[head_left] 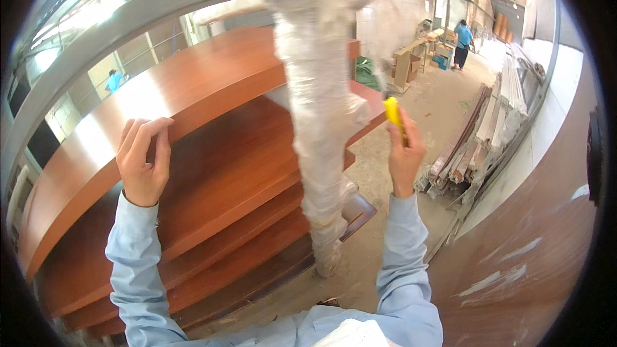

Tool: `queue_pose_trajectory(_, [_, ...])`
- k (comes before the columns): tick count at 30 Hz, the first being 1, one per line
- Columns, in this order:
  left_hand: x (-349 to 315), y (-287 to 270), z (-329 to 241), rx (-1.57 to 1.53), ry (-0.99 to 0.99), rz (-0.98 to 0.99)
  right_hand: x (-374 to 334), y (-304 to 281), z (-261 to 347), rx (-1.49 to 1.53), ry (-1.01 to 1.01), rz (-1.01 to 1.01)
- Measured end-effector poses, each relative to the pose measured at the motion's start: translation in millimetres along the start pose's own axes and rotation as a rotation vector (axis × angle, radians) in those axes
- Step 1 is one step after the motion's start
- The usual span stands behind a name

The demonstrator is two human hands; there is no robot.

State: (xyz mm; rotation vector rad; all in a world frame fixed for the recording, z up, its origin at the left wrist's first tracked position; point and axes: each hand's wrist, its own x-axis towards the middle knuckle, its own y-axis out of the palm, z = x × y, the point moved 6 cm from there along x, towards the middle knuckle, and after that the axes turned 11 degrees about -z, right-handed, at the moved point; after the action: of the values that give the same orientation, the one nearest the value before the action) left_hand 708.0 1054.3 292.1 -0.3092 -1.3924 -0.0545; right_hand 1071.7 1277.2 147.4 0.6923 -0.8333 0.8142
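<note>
My right hand (405, 157) is closed round a yellow utility knife (393, 113), slightly blurred, its tip pointing up and away from me. The knife is just right of an upright post (315, 128) wrapped in clear, crinkled plastic film. At the left, my left hand (143, 160) has its fingers bent toward the thumb, in front of the edge of the top reddish-brown wooden board (212, 99). Whatever lies between those fingertips, if anything, is too small to make out. More boards (238, 186) are stacked in layers below, behind the post.
A grey metal bar (148, 19) crosses the upper left. Long strips of scrap material (479, 135) are piled on the floor at right, beside a large brown panel (520, 270). Farther back, a person in blue (463, 42) stands near wooden frames (405, 67); another blue-clad person (114, 81) shows at far left.
</note>
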Motion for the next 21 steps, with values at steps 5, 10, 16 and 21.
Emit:
queue_pose_trajectory(5, [13.0, 47.5, -5.7, 0.007, -0.057, -0.075, 7.6, 29.4, -25.0, 0.135, -0.112, 0.117])
queue_pose_trajectory(10, [10.7, 48.6, 9.9, 0.002, -0.27, -0.092, 20.1, 65.7, -10.6, 0.267, -0.187, 0.157])
queue_pose_trajectory(16, [3.2, 44.0, 15.8, -0.045, -0.369, -0.2, 43.7, 105.9, 18.8, 0.416, -0.302, 0.317])
queue_pose_trajectory(21, [1.0, 44.4, 16.1, 0.034, -0.463, -0.262, 61.7, 116.5, 25.4, 0.322, -0.583, 0.337])
